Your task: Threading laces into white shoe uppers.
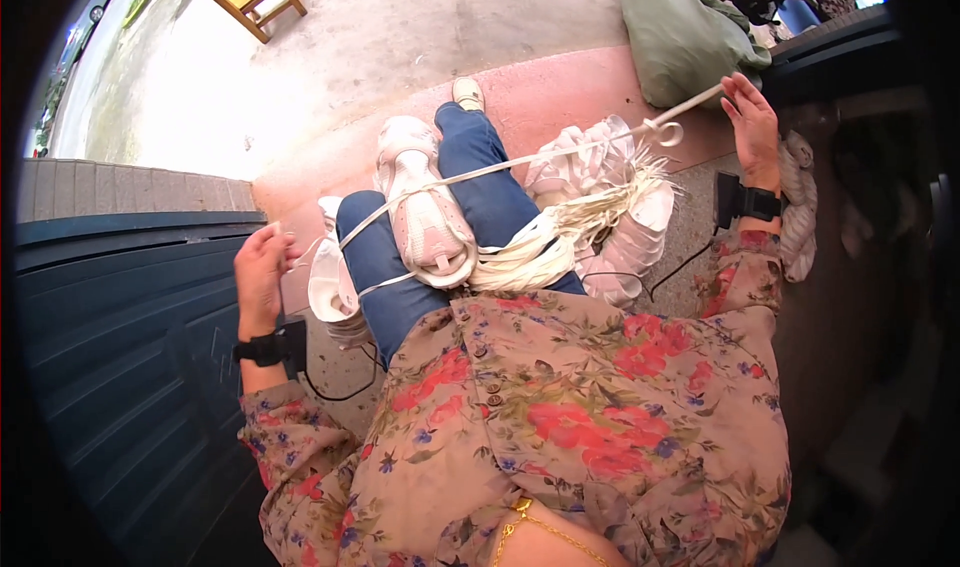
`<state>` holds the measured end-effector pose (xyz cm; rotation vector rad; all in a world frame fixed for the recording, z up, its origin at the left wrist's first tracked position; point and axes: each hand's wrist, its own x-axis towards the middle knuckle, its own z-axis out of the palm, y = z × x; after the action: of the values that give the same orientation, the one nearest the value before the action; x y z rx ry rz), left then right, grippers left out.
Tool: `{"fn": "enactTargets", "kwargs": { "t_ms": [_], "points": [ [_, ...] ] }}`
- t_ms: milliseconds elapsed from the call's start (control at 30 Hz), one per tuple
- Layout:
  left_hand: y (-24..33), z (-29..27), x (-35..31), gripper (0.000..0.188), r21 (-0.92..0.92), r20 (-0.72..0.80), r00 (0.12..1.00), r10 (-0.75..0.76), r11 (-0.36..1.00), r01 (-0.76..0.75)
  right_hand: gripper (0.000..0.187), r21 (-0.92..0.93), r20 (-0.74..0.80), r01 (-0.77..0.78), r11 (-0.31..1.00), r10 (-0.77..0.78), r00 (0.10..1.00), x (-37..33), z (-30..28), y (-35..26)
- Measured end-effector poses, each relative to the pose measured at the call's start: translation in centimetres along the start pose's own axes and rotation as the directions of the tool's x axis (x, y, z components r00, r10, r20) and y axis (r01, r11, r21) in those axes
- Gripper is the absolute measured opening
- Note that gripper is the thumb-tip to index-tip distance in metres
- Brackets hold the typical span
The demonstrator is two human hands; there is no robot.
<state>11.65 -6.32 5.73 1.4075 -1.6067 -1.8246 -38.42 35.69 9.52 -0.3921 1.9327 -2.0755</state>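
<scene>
A pale pink and white sneaker (432, 212) lies across my thighs, its toe away from me. A white shoelace (515, 162) runs from it up to the right, taut, with a small loop near its end. My right hand (752, 132), raised at the far right, is closed on that end. My left hand (262, 272), out to the left, has its fingers pinched together; a thin pale strand seems to run from them toward the sneaker. A bundle of white shoelaces (540, 247) lies on my lap beside the sneaker, its frayed tips to the right.
More pale sneakers stand left (335, 292) of my legs and are piled right (630, 237). A green sack (685, 42) sits at the far right. Beyond are a wooden chair (255, 2) and pavement. A dark blue ribbed panel (130, 327) flanks me left; a white hank (797, 207) lies right.
</scene>
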Motion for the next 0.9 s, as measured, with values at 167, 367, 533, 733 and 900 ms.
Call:
{"fn": "enactTargets", "kwargs": {
  "t_ms": [167,367,533,733,900],
  "points": [
    [-0.8,11.3,0.3,0.012,0.114,0.388,0.92,-0.056,0.993,0.012,0.029,-0.082,0.248,-0.049,0.995,0.068,0.966,-3.0,8.7,2.4],
    [-2.7,17.2,2.0,0.015,0.111,0.402,0.866,-0.296,0.955,0.275,0.016,-0.38,0.622,0.247,0.891,0.048,0.782,-8.3,19.6,6.2],
    [-2.7,18.0,2.1,0.014,0.027,0.331,0.906,-0.265,0.962,0.271,0.01,-0.31,0.707,0.59,0.745,-0.235,0.668,-9.2,23.7,7.2],
    [-2.8,18.0,1.2,0.017,-0.182,0.29,0.939,-0.184,0.953,0.243,0.011,-0.353,0.845,0.528,0.772,0.021,0.534,-11.9,26.7,11.4],
    [-3.3,17.6,1.4,0.017,-0.216,0.296,0.935,-0.196,0.94,0.266,0.016,-0.51,0.751,0.48,0.713,0.097,0.653,-12.4,28.2,13.7]
  ]
}}
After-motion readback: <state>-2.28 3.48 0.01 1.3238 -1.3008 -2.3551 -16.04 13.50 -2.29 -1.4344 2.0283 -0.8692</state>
